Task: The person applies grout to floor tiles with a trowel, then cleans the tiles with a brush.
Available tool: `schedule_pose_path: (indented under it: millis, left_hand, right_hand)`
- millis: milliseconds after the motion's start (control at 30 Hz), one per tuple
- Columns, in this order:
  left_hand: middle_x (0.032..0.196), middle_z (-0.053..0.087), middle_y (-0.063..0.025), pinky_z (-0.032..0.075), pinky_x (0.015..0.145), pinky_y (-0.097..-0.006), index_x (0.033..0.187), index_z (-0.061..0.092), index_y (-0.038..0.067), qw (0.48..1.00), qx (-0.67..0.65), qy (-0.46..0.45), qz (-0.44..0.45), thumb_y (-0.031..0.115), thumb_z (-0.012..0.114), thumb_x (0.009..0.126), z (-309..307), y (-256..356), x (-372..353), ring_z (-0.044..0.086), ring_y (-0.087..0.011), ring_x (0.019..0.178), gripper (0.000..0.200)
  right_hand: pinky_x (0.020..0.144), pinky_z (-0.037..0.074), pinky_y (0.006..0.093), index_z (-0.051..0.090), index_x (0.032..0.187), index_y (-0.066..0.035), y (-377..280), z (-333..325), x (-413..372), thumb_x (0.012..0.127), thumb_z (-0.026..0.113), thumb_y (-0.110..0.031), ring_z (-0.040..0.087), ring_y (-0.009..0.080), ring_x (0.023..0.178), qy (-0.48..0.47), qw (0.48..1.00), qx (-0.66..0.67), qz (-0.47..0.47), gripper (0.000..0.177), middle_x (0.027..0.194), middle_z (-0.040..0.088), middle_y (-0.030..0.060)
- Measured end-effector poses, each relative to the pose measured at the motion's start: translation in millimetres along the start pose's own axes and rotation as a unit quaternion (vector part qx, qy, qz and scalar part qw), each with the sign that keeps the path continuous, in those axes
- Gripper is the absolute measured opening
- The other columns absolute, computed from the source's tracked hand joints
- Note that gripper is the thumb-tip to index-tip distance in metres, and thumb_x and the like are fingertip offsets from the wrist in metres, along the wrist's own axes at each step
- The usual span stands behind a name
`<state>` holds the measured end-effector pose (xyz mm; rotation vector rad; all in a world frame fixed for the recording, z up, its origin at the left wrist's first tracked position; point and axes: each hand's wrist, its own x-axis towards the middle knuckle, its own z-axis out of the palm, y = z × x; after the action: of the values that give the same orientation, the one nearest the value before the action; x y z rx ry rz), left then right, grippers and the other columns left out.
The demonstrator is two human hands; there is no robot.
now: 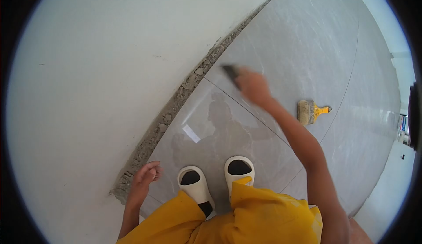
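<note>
My right hand [253, 85] is closed around a dark, flat tool [230, 73], smeared by motion, so its exact kind does not show. It hovers over the glossy grey floor tiles [303, 37], close to the joint between two of them. My left hand [148, 172] is low on the left, beside the wall, with its fingers curled in and no object visible in them. Between the tiles and the white wall runs a rough, cement-filled gap [176, 101]. To the right of my right forearm, a wide brush [311, 111] with a yellow handle lies on the tile.
My feet in white slides [196, 187] stand on the tile below the hands. The white wall [88, 90] fills the left side. Another pale wall [380, 191] borders the floor at the right, where several small items [403, 127] appear at the edge.
</note>
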<state>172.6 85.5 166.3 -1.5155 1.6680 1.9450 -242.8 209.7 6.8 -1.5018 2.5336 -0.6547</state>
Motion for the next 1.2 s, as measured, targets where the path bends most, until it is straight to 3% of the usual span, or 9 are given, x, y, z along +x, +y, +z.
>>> schedule_pose_path:
  millis: [133,367,500,700,800,900,967,1033,1200]
  left_hand:
    - [0.105,0.062,-0.0066,0.047,0.086,-0.0298,0.123,0.056,0.001,1.0,-0.013,0.005,-0.026,0.025,0.05,0.097,-6,-8,-3,0.058,-0.0146,0.093,0.036]
    - [0.104,0.063,-0.0064,0.046,0.087,-0.0295,0.123,0.057,0.002,1.0,0.007,-0.007,-0.02,0.024,0.05,0.097,3,10,16,0.058,-0.0142,0.093,0.034]
    - [0.104,0.063,-0.0066,0.046,0.087,-0.0296,0.122,0.057,0.001,0.999,0.031,-0.038,-0.004,0.023,0.05,0.097,13,22,23,0.058,-0.0144,0.093,0.034]
    - [0.105,0.063,-0.0077,0.047,0.087,-0.0302,0.122,0.057,0.0,0.999,0.01,-0.014,-0.032,0.024,0.05,0.098,4,6,19,0.059,-0.0155,0.094,0.034]
    - [0.105,0.063,-0.0076,0.047,0.087,-0.0301,0.122,0.057,0.001,1.0,0.01,-0.013,-0.025,0.025,0.05,0.098,5,12,19,0.059,-0.015,0.094,0.034]
    - [0.104,0.063,-0.0075,0.046,0.087,-0.03,0.122,0.057,0.001,1.0,0.01,-0.023,-0.002,0.025,0.051,0.098,6,14,19,0.058,-0.0149,0.094,0.035]
    - [0.104,0.063,-0.0072,0.046,0.087,-0.0298,0.123,0.057,0.001,0.999,0.011,-0.028,-0.014,0.026,0.051,0.098,11,13,16,0.058,-0.0149,0.094,0.035]
    - [0.104,0.063,-0.0072,0.046,0.087,-0.0298,0.123,0.056,0.001,0.999,0.019,-0.032,-0.018,0.026,0.051,0.098,5,12,14,0.058,-0.0151,0.094,0.035]
    - [0.105,0.063,-0.0074,0.046,0.086,-0.03,0.123,0.056,0.002,0.999,0.001,-0.035,-0.002,0.026,0.05,0.098,4,10,14,0.058,-0.0155,0.094,0.035]
  right_hand:
    - [0.07,0.049,0.0454,0.065,0.099,-0.001,155,-44,16,0.08,0.07,-0.025,0.064,0.0415,0.081,0.232,0.944,0.012,0.235,0.031,0.087,0.066,0.0226]
    - [0.079,0.049,0.0462,0.064,0.107,0.0,152,1,79,0.077,0.068,-0.023,0.063,0.041,0.09,0.309,0.931,0.0,0.195,0.039,0.096,0.066,0.0235]
    - [0.073,0.049,0.0477,0.061,0.107,0.002,24,28,56,0.078,0.064,-0.019,0.062,0.0432,0.084,0.148,0.96,0.225,0.075,0.035,0.09,0.064,0.0265]
    - [0.074,0.05,0.0471,0.06,0.103,0.001,53,8,68,0.079,0.064,-0.014,0.063,0.0426,0.086,0.292,0.897,0.183,0.277,0.028,0.089,0.065,0.0252]
    - [0.073,0.051,0.0469,0.06,0.111,0.0,19,32,48,0.079,0.066,-0.016,0.062,0.0444,0.086,0.156,0.974,0.162,0.023,0.037,0.093,0.065,0.0257]
    - [0.077,0.049,0.0491,0.059,0.115,0.0,19,20,49,0.08,0.065,-0.017,0.061,0.0453,0.087,0.194,0.935,0.215,0.206,0.039,0.095,0.065,0.0267]
    - [0.073,0.05,0.0505,0.057,0.114,0.0,21,51,36,0.08,0.063,-0.018,0.061,0.0467,0.08,0.216,0.966,0.143,0.007,0.039,0.089,0.065,0.0248]
    - [0.086,0.048,0.0465,0.054,0.122,0.003,16,43,30,0.081,0.066,-0.023,0.06,0.0444,0.097,0.07,0.984,0.142,0.078,0.05,0.11,0.062,0.0274]
    - [0.086,0.048,0.0454,0.054,0.121,0.002,-3,27,34,0.082,0.066,-0.021,0.06,0.0443,0.095,0.03,0.969,0.223,0.099,0.047,0.108,0.062,0.0262]
